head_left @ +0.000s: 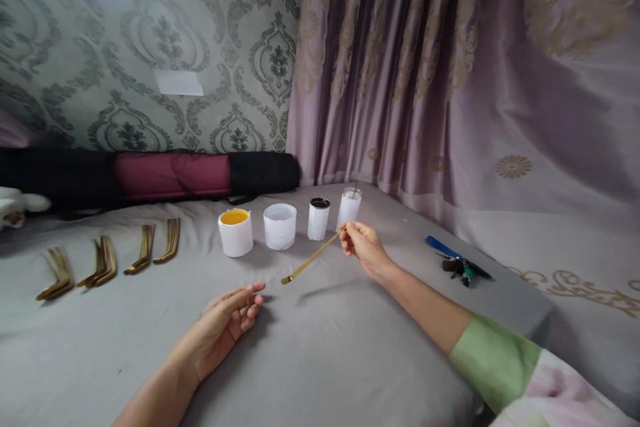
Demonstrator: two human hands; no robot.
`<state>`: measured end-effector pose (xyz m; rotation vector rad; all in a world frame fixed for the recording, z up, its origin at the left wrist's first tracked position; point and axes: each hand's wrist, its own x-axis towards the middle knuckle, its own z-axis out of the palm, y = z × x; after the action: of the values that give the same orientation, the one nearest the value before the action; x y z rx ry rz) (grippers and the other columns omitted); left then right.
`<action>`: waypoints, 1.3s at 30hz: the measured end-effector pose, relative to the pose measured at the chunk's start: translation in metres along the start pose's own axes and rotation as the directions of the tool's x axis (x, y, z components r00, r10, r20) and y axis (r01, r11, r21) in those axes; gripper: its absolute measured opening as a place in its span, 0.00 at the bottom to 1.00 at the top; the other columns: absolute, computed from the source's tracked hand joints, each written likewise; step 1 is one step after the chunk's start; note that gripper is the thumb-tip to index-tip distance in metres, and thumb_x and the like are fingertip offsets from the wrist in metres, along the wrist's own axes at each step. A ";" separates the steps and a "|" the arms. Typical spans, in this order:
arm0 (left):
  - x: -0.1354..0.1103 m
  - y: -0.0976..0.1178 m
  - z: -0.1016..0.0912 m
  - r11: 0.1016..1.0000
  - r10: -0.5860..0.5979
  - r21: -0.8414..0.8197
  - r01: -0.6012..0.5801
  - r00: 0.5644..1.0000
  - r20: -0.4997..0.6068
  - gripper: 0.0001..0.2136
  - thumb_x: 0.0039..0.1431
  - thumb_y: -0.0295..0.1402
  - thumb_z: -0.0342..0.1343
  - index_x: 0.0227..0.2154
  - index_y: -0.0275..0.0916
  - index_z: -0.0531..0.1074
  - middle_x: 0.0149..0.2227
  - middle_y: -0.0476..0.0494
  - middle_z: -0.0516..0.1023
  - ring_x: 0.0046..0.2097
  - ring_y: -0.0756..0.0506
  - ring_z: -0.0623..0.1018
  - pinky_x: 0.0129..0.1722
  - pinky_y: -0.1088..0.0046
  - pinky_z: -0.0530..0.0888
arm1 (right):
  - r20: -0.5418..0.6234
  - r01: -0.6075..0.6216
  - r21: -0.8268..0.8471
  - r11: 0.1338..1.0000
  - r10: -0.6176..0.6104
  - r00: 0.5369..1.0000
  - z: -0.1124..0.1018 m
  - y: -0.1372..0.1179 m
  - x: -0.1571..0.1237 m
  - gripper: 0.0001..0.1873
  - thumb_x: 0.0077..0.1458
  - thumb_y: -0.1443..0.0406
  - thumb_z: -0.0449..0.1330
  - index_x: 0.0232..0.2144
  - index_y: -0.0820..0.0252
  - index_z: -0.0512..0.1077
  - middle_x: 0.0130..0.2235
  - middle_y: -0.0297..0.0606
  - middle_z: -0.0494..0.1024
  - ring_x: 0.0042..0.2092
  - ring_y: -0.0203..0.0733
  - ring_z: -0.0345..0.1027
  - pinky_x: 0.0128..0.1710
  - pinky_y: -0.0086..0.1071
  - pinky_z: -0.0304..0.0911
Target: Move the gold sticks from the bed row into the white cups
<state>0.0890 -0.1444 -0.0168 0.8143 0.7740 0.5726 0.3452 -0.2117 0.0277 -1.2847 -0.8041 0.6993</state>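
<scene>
My right hand (364, 247) pinches the upper end of a thin gold spoon (311, 259), which slants down to the left with its small bowl just above the grey bed sheet (320, 353). My left hand (227, 320) rests on the sheet near the spoon's bowl, fingers loosely stretched, holding nothing. Behind the spoon stands a row of white cups: one with yellow contents (235, 232), a wide frosted one (279, 226), a slim one with a dark top (319, 218), and a slim frosted one with a stick in it (349, 206).
Several groups of gold cutlery (105, 261) lie in a row at the left on the sheet. A black and maroon roll (170, 175) lies along the wallpapered wall. Keys with a blue tag (457, 260) lie at the right. Purple curtains (450, 80) hang behind.
</scene>
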 end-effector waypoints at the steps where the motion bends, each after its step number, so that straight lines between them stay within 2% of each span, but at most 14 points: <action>1: 0.001 0.000 -0.002 1.000 -0.003 -0.021 0.003 1.000 -0.001 0.12 0.48 0.26 0.55 0.38 0.29 0.69 0.28 0.43 0.71 0.25 0.56 0.69 0.25 0.82 0.70 | -0.020 0.014 -0.007 1.000 -0.014 1.000 -0.006 -0.003 0.003 0.13 0.46 0.57 0.53 0.27 0.63 0.65 0.22 0.30 0.65 0.19 0.27 0.57 0.15 0.22 0.51; 10: 0.006 0.002 -0.009 0.980 -0.045 -0.195 0.040 0.999 -0.023 0.12 0.48 0.22 0.54 0.38 0.27 0.69 0.28 0.45 0.67 0.23 0.57 0.66 0.19 0.83 0.67 | -0.198 0.133 -0.121 0.984 -0.155 0.968 -0.059 -0.054 0.030 0.07 0.49 0.64 0.52 0.27 0.63 0.66 0.21 0.31 0.65 0.18 0.26 0.57 0.13 0.21 0.52; 18: 0.008 0.003 -0.010 0.966 -0.050 -0.253 0.046 0.999 -0.007 0.11 0.48 0.21 0.53 0.37 0.27 0.68 0.28 0.45 0.66 0.23 0.57 0.65 0.18 0.83 0.67 | -0.315 0.171 -0.261 0.950 -0.251 0.915 -0.083 -0.093 0.057 0.07 0.50 0.70 0.49 0.25 0.64 0.66 0.20 0.32 0.66 0.17 0.25 0.56 0.11 0.20 0.52; 23: 0.007 0.003 -0.010 0.966 -0.055 -0.253 0.050 0.998 -0.014 0.10 0.48 0.21 0.52 0.37 0.27 0.69 0.28 0.46 0.66 0.23 0.57 0.65 0.18 0.83 0.67 | -0.370 0.189 -0.317 0.930 -0.304 0.878 -0.090 -0.116 0.076 0.08 0.50 0.71 0.48 0.24 0.64 0.65 0.20 0.32 0.65 0.16 0.25 0.55 0.11 0.19 0.51; 27: 0.006 0.003 -0.010 0.966 -0.056 -0.253 0.051 0.998 -0.013 0.10 0.49 0.21 0.51 0.36 0.28 0.69 0.28 0.46 0.66 0.23 0.57 0.65 0.18 0.83 0.67 | -0.382 0.219 -0.438 0.872 -0.401 0.832 -0.093 -0.130 0.091 0.08 0.50 0.69 0.48 0.24 0.63 0.65 0.20 0.33 0.66 0.17 0.26 0.56 0.12 0.19 0.51; 32: 0.006 0.004 -0.010 0.969 -0.056 -0.242 0.051 0.998 -0.016 0.10 0.49 0.21 0.52 0.37 0.28 0.68 0.27 0.46 0.66 0.23 0.57 0.65 0.18 0.83 0.67 | -0.399 0.221 -0.568 0.793 -0.500 0.769 -0.092 -0.139 0.107 0.08 0.51 0.66 0.48 0.30 0.62 0.65 0.21 0.33 0.68 0.17 0.27 0.58 0.13 0.19 0.52; 36: 0.007 0.004 -0.010 0.970 -0.055 -0.237 0.053 0.998 -0.004 0.10 0.49 0.21 0.52 0.37 0.28 0.68 0.27 0.47 0.66 0.22 0.57 0.66 0.17 0.83 0.67 | -0.379 0.217 -0.631 0.745 -0.540 0.752 -0.086 -0.140 0.114 0.10 0.52 0.63 0.47 0.33 0.62 0.65 0.22 0.35 0.69 0.18 0.29 0.60 0.14 0.21 0.54; 39: 0.006 0.004 -0.010 0.969 -0.050 -0.240 0.049 0.999 -0.001 0.10 0.49 0.21 0.51 0.37 0.29 0.68 0.27 0.47 0.66 0.22 0.57 0.66 0.17 0.83 0.66 | -0.342 0.211 -0.678 0.704 -0.556 0.758 -0.081 -0.139 0.116 0.11 0.52 0.62 0.48 0.31 0.62 0.66 0.22 0.36 0.69 0.19 0.29 0.61 0.16 0.23 0.56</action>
<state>0.0837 -0.1338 -0.0205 0.5683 0.7129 0.6116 0.4780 -0.1823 0.1719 -1.6925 -0.8310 -0.3288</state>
